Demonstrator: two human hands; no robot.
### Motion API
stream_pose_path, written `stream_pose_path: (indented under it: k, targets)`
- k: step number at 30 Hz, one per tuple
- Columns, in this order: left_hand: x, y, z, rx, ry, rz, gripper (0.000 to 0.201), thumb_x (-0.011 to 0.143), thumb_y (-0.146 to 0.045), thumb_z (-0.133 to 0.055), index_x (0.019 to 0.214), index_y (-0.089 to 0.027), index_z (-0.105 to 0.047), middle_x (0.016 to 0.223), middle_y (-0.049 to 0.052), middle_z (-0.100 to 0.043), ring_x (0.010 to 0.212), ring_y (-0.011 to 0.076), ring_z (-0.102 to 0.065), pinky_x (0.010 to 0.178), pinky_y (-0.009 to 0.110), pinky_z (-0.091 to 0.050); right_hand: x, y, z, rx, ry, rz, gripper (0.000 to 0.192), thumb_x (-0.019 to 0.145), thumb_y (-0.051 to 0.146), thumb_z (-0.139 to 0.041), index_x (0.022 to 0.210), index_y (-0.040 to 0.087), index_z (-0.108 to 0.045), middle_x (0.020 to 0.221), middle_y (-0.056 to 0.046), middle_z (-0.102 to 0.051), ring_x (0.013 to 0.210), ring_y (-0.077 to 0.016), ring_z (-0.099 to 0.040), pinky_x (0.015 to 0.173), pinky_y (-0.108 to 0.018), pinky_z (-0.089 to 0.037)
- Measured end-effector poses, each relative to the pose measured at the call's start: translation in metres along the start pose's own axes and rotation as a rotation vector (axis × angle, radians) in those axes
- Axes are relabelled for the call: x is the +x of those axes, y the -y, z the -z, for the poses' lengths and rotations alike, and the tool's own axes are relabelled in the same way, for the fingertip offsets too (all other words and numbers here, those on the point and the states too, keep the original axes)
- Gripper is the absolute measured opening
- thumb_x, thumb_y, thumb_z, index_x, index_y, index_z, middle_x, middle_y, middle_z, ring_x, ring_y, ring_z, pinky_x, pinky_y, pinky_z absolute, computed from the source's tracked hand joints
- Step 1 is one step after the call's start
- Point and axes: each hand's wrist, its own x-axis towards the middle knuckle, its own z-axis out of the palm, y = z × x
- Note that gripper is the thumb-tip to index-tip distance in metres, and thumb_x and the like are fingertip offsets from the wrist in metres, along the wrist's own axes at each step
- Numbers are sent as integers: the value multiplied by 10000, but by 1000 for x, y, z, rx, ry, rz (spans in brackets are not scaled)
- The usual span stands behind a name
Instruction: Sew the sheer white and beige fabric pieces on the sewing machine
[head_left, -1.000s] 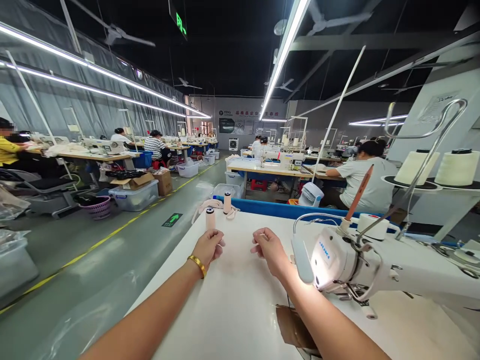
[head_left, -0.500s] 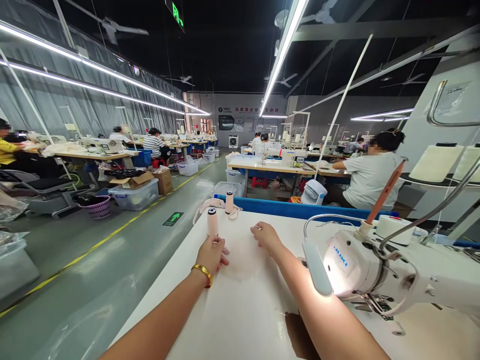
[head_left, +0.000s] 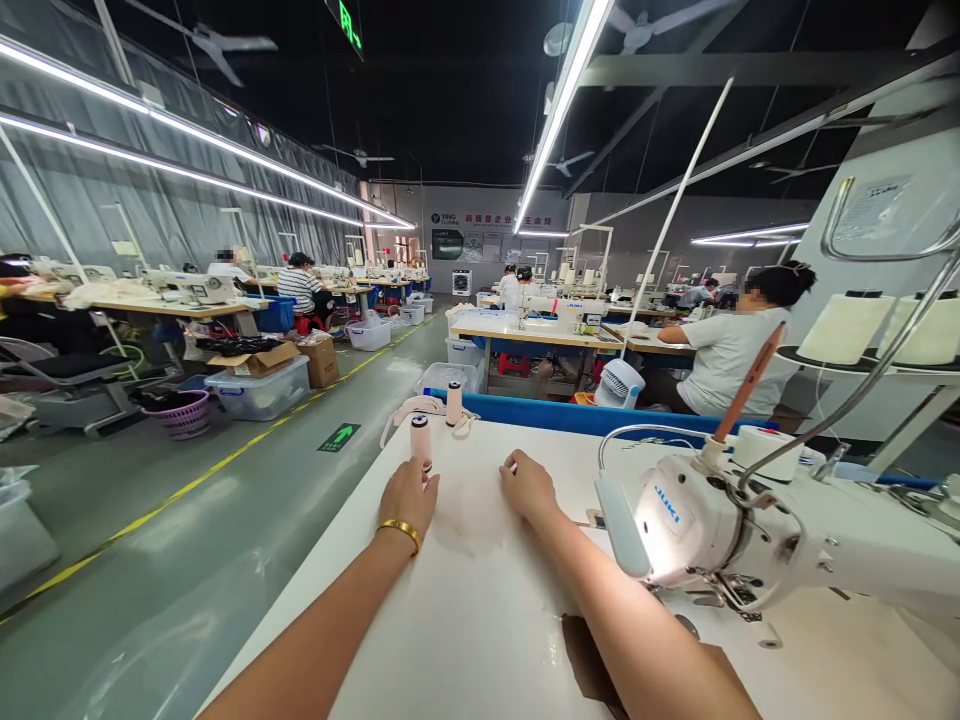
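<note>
On the white tabletop (head_left: 465, 640), near its far left corner, a small pale pink thread spool (head_left: 421, 441) stands upright, and the left hand (head_left: 409, 494) lies right behind it with the fingertips touching its base on the near side. Whether the left grip has closed round the spool or merely rests against it cannot be told; the fingers are bent forward and hide the foot of the spool. A gold bangle (head_left: 399, 529) circles that wrist. The right hand (head_left: 527, 487) lies on the tabletop just to the right, apart from the spool, its fingers curled loosely inward; its grip looks nearly closed, and what it has hold of, if anything, is too small to make out.

The spool is a short cylinder wound in light peach thread, with a dark cap on top. A second spool (head_left: 454, 403) of the same kind stands farther back near the table's far edge, beside a loose coil of pale strap (head_left: 411, 410). Between the hands a faint pinkish patch of thin cloth (head_left: 469, 515) lies flat on the tabletop.

To the right, a white sewing machine (head_left: 750, 535) reaches over the tabletop with its lamp lit, well clear of the spool. Behind it two large cream thread cones (head_left: 844, 328) sit on a stand. Other people sit at machines across the hall.
</note>
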Motion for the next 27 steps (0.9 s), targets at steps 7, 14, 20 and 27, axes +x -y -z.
stream_pose_path:
  k: [7,14,20,27]
  targets:
    - [-17,-7,1,23,171,-348,356,919,-413,-591,1233,-258,-652,1305,66,-690,1241,289,-603,1087,426,-452,-6,-4,7,23,-4,-5,328,1027,362,-640,1305,189,-624,1317,-100,-637,1095,-236,-670,930,-444,-590]
    - [-16,-6,-11,135,353,-358,739,753,-485,-743,1438,-271,-566,1506,100,-580,1438,394,-450,1187,550,-322,-20,-9,15,-101,-37,23,337,1026,356,-642,1315,185,-616,1292,-101,-647,1076,-237,-674,916,-441,-591]
    - [-14,-10,-6,214,425,-345,872,734,-542,-732,1522,-258,-489,1612,117,-458,1505,427,-343,1199,602,-278,-50,-5,25,-244,-141,226,482,981,71,-477,1439,212,-534,1223,-174,-645,1015,-308,-667,810,-407,-495]
    - [-12,-22,0,296,422,-347,884,703,-558,-715,1509,-263,-506,1561,99,-530,1480,403,-402,1184,559,-333,-46,19,21,-302,-43,556,220,1046,232,-497,1131,214,-699,1195,-110,-697,1150,-286,-591,933,-406,-447]
